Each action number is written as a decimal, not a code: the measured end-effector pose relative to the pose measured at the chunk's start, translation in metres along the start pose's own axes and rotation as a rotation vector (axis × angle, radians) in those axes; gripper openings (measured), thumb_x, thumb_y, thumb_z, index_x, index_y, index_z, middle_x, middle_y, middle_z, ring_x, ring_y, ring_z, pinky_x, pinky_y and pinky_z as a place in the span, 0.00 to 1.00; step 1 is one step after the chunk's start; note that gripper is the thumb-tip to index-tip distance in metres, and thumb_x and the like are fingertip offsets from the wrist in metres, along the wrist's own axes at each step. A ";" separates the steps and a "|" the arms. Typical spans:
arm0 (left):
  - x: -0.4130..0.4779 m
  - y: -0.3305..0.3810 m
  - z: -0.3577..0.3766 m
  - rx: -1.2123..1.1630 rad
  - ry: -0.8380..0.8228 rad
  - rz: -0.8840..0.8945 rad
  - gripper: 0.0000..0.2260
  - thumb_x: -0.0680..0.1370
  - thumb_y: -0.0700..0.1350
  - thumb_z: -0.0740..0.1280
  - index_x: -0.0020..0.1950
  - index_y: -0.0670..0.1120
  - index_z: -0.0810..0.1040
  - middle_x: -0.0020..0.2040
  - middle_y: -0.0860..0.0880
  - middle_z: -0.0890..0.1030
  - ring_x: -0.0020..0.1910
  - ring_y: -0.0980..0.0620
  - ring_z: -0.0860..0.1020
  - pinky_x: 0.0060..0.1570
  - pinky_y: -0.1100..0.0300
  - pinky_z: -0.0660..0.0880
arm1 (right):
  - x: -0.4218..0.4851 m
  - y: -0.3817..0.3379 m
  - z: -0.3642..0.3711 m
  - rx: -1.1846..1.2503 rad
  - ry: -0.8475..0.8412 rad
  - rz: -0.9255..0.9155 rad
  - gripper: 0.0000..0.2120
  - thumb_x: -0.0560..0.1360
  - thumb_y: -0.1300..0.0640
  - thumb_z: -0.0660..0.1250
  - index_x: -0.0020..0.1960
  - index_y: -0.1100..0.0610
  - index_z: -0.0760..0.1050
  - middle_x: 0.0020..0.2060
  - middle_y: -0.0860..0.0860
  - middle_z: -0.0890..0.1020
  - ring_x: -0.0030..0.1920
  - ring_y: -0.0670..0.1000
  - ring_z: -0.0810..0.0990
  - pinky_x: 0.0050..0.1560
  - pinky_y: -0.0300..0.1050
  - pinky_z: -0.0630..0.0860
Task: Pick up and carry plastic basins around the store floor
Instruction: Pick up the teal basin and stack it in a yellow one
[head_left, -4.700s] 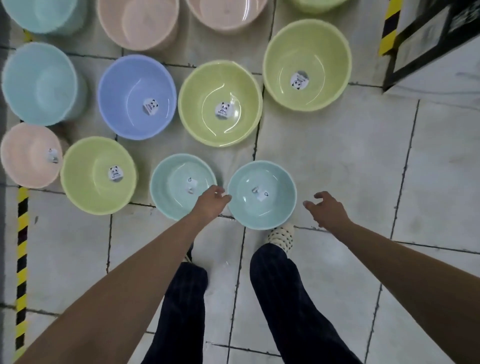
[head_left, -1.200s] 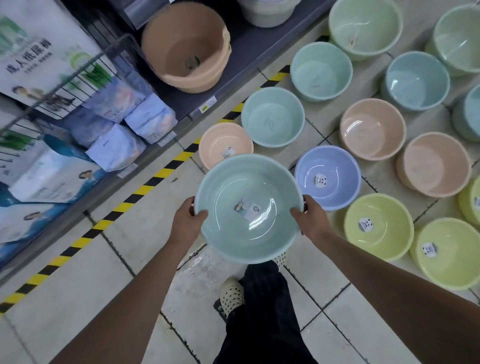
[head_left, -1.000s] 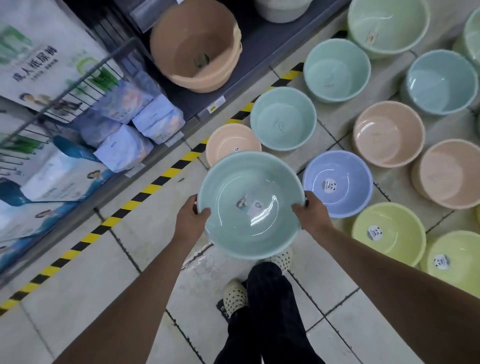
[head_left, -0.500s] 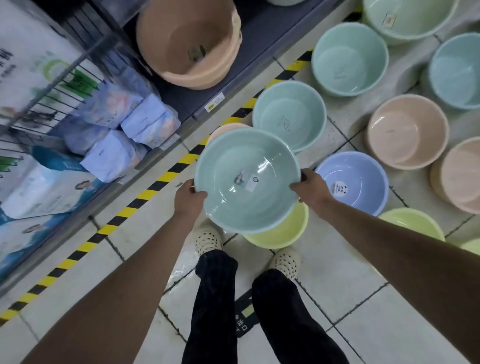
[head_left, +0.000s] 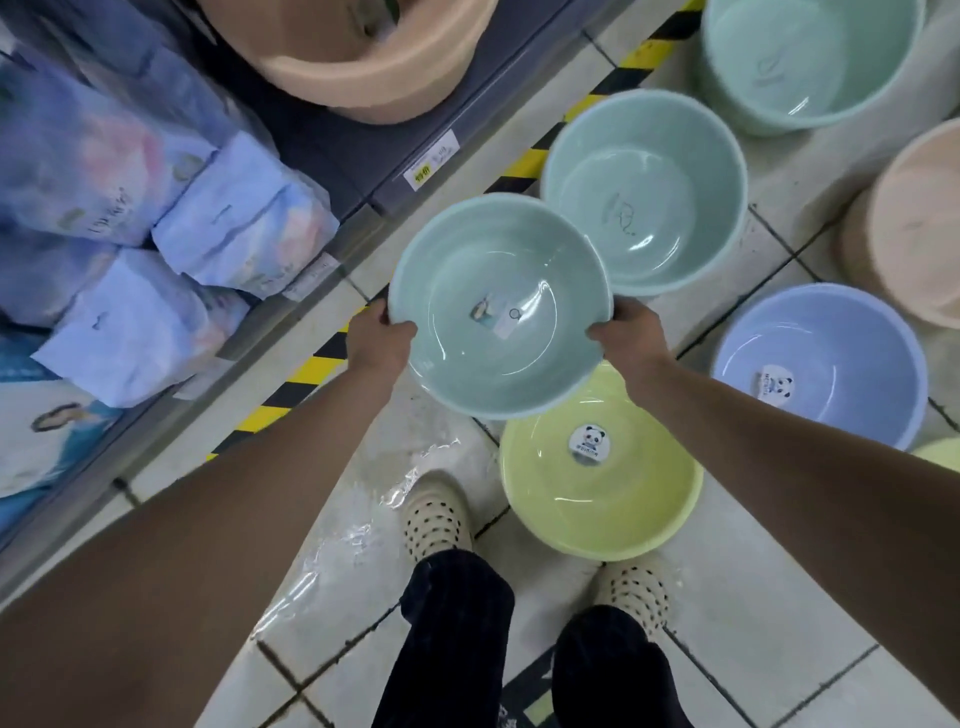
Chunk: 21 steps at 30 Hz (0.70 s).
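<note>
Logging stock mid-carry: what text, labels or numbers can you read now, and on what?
"特价": green part of the shelf price tag; the rest too small.
Panda sticker in the yellow basin: text too small.
Second panda sticker in the purple basin: text too small.
Label in the teal basin: blurred.
Wrapped packs on the shelf: print blurred.

We see pale floor tiles (head_left: 779, 623) edged by yellow-and-black tape (head_left: 306, 371) along a dark shelf (head_left: 332, 140) holding wrapped packs (head_left: 244, 218).
</note>
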<state>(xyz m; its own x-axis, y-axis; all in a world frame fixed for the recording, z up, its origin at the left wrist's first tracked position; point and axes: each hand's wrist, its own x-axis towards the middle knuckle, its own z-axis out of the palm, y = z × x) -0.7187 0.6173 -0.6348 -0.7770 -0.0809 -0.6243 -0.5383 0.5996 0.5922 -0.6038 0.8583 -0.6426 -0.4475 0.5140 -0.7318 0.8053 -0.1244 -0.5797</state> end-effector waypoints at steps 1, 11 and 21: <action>0.012 -0.004 0.003 -0.046 0.005 -0.017 0.10 0.72 0.33 0.63 0.48 0.45 0.78 0.37 0.50 0.77 0.39 0.47 0.72 0.34 0.62 0.68 | 0.009 0.002 0.009 0.005 -0.011 -0.005 0.19 0.64 0.68 0.62 0.51 0.54 0.81 0.38 0.51 0.81 0.39 0.53 0.74 0.41 0.47 0.73; 0.082 -0.057 0.037 -0.020 -0.011 0.063 0.18 0.73 0.35 0.61 0.60 0.43 0.80 0.45 0.50 0.79 0.39 0.53 0.75 0.33 0.66 0.69 | 0.074 0.052 0.054 -0.046 0.073 -0.016 0.19 0.67 0.63 0.65 0.58 0.57 0.76 0.49 0.50 0.82 0.49 0.53 0.80 0.47 0.43 0.75; 0.116 -0.091 0.033 -0.106 -0.025 -0.080 0.18 0.73 0.32 0.60 0.57 0.46 0.81 0.39 0.52 0.78 0.40 0.49 0.74 0.43 0.58 0.73 | 0.090 0.064 0.095 -0.157 0.060 -0.046 0.28 0.72 0.65 0.61 0.71 0.50 0.66 0.49 0.53 0.81 0.50 0.56 0.79 0.52 0.50 0.78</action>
<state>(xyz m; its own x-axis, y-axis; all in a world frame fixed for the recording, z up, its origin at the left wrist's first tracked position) -0.7491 0.5793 -0.7784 -0.7229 -0.1046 -0.6830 -0.6303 0.5047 0.5899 -0.6292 0.8155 -0.7794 -0.4646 0.5667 -0.6804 0.8377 0.0320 -0.5452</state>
